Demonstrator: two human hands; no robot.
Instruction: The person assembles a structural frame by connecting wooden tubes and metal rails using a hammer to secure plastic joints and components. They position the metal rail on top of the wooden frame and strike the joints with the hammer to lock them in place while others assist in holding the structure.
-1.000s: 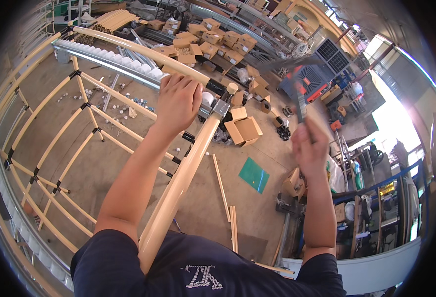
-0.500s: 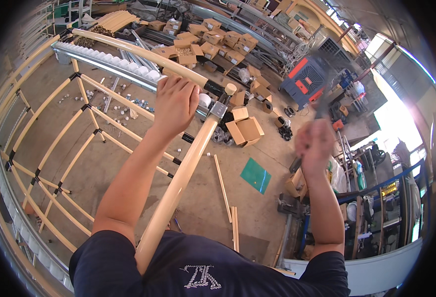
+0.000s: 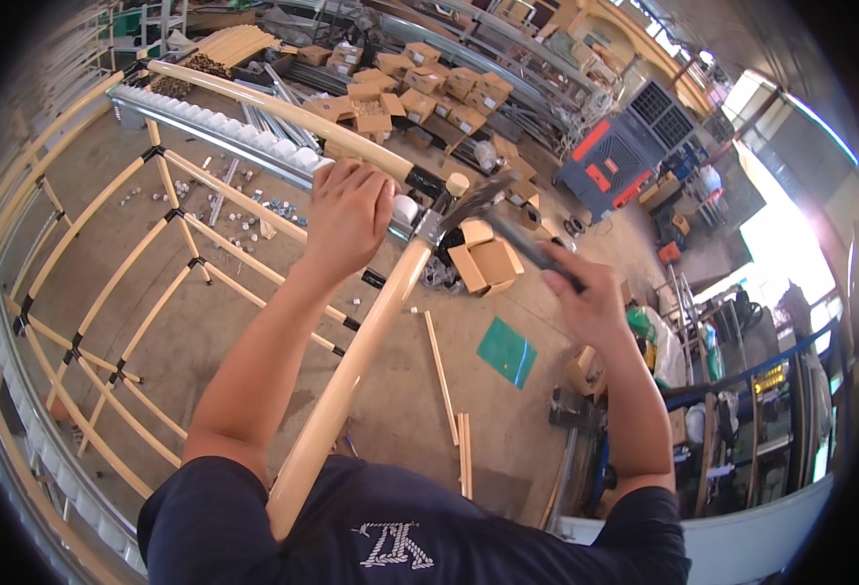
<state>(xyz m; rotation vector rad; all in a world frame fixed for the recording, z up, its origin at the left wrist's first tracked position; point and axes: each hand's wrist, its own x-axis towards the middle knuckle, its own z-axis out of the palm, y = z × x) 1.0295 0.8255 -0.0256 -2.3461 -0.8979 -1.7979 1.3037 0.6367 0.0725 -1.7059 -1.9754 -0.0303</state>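
My left hand (image 3: pixel 351 219) is closed over the end of a metal roller track (image 3: pixel 225 130) with white rollers, beside a cream pipe (image 3: pixel 283 105). In my right hand (image 3: pixel 587 297) is a hammer (image 3: pixel 529 248), gripped by its dark handle. Its slightly blurred head is over or against a metal bracket (image 3: pixel 429 228) at the track's end; I cannot tell whether they touch. A thick cream pipe (image 3: pixel 356 375) runs from this corner down toward my body. Next to the bracket are a black joint (image 3: pixel 423 181) and a short pipe end (image 3: pixel 457 184).
A pipe frame with black joints (image 3: pixel 173 214) spreads out on the left. Cardboard boxes (image 3: pixel 493 263) lie beyond the corner, with more piled behind. A green sheet (image 3: pixel 507 353) and loose strips (image 3: pixel 441 375) are on the floor. A blue-and-orange machine (image 3: pixel 605 168) stands far right.
My right hand has swung the hammer down and left, bringing its head from upright and blurred to the bracket. My left hand stays on the track.
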